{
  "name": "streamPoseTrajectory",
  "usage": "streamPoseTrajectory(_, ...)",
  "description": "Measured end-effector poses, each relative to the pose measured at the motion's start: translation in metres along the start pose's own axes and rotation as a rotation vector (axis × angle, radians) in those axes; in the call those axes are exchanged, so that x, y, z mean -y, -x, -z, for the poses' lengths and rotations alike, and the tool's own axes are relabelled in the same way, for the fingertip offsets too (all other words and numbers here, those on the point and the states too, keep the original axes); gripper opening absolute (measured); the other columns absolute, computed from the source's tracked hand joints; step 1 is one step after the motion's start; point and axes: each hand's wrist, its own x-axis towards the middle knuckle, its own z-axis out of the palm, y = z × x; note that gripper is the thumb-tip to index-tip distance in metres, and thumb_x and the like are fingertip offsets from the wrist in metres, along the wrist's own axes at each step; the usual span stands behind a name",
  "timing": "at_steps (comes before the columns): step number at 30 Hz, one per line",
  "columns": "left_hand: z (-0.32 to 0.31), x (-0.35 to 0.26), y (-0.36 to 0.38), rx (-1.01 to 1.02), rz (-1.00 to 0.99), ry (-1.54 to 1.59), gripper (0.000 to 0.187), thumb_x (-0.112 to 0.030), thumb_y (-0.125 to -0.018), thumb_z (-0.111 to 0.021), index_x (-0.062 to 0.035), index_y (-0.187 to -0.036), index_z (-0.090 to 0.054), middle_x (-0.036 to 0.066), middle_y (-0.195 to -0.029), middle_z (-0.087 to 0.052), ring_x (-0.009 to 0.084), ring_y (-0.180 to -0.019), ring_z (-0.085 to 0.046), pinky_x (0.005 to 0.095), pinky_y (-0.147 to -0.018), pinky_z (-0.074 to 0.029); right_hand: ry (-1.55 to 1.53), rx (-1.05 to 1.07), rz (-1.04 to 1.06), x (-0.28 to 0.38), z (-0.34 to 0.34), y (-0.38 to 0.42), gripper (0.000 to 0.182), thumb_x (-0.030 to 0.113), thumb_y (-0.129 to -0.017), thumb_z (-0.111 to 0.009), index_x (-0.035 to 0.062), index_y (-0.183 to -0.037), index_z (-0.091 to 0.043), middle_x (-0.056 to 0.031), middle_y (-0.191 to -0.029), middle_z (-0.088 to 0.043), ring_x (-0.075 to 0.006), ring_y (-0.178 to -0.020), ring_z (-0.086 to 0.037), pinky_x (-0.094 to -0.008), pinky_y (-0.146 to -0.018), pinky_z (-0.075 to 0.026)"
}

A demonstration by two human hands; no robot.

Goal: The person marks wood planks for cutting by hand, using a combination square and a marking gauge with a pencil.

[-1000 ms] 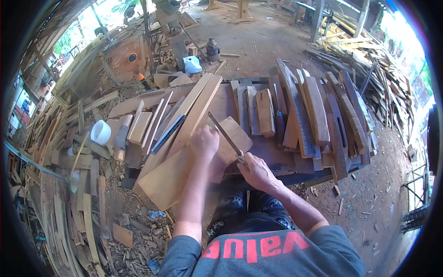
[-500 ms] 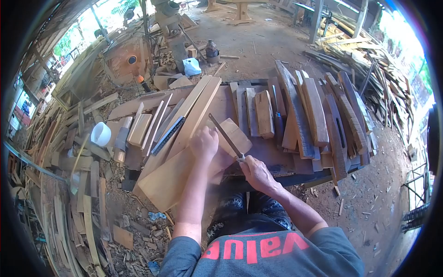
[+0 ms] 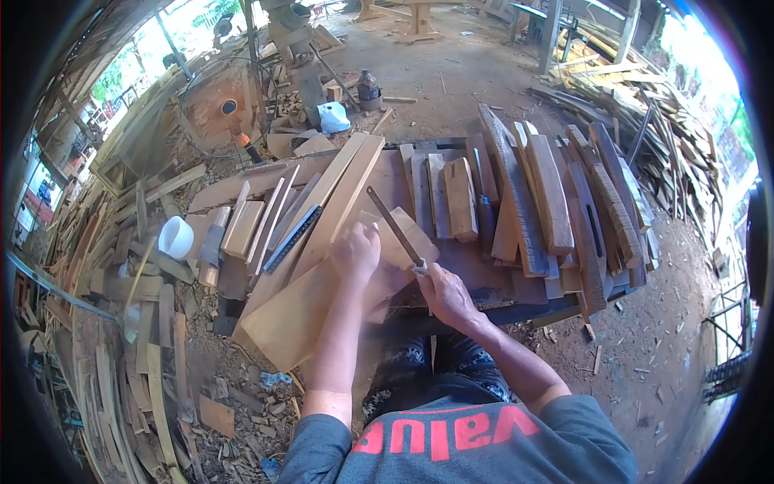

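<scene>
My right hand is closed around the handle of a long, narrow file. The dark blade slants up and to the left across a pale, broad wooden board. Left of the blade, my left hand rests on that board with its fingers curled in, gripping it; my wrist hides part of the wood. A square-ended part of the pale wood shows beneath and to the right of the file.
Long planks lie just left of the board beside a black ruler-like strip. Several wooden blocks are lined up on the right of the bench. A white cup stands at the left, and scrap wood covers the ground there.
My right hand has pushed the file a little forward, away from my body, over the wood. My left hand has stayed in nearly the same place on the board.
</scene>
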Motion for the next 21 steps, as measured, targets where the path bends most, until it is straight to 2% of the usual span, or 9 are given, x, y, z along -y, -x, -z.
streamPoseTrajectory(6,-0.003,0.002,-0.002,0.027,0.015,0.007,0.041,-0.044,-0.096,-0.053,-0.0066,-0.094,-0.069,0.018,-0.094,-0.071,0.0375,-0.096,-0.067,0.0499,-0.087,-0.05,-0.005,0.022,0.08,0.001,0.003,0.003,0.022,0.019,-0.098,-0.057,-0.0013,-0.094,-0.052,-0.026,-0.087,-0.063,-0.0466,-0.084,-0.062,-0.0536,-0.072,-0.05)
streamPoseTrajectory(12,-0.003,0.002,-0.001,-0.006,-0.008,0.001,0.036,-0.04,-0.095,-0.055,-0.007,-0.091,-0.066,0.018,-0.091,-0.07,0.0375,-0.094,-0.067,0.0498,-0.085,-0.05,0.003,0.045,0.108,0.002,0.005,0.007,0.019,0.016,-0.094,-0.061,-0.0011,-0.097,-0.054,-0.0233,-0.089,-0.064,-0.0444,-0.083,-0.063,-0.0515,-0.073,-0.051)
streamPoseTrajectory(16,-0.009,0.008,-0.002,-0.008,-0.036,-0.04,0.032,-0.037,-0.093,-0.055,-0.0071,-0.089,-0.065,0.018,-0.09,-0.07,0.0375,-0.094,-0.068,0.0498,-0.085,-0.05,0.007,0.027,0.134,0.002,0.005,0.009,0.019,0.019,-0.095,-0.06,0.0006,-0.097,-0.056,-0.022,-0.089,-0.062,-0.0439,-0.086,-0.061,-0.0506,-0.073,-0.05)
streamPoseTrajectory(18,-0.011,0.009,-0.002,-0.02,-0.064,-0.078,0.037,-0.037,-0.098,-0.047,-0.0075,-0.09,-0.067,0.015,-0.091,-0.07,0.0334,-0.09,-0.069,0.0489,-0.083,-0.051,-0.001,0.032,0.132,0.003,0.005,0.009,0.019,0.02,-0.095,-0.06,0.0008,-0.096,-0.056,-0.0221,-0.09,-0.062,-0.0442,-0.086,-0.061,-0.0507,-0.073,-0.05)
streamPoseTrajectory(21,-0.01,0.009,-0.002,-0.03,-0.073,-0.088,0.037,-0.037,-0.098,-0.046,-0.0072,-0.09,-0.067,0.016,-0.092,-0.07,0.0335,-0.09,-0.069,0.0488,-0.082,-0.052,0.042,0.033,0.167,-0.001,0.005,0.007,0.018,0.016,-0.094,-0.061,-0.0003,-0.101,-0.056,-0.0225,-0.09,-0.064,-0.0432,-0.084,-0.064,-0.0502,-0.072,-0.052)
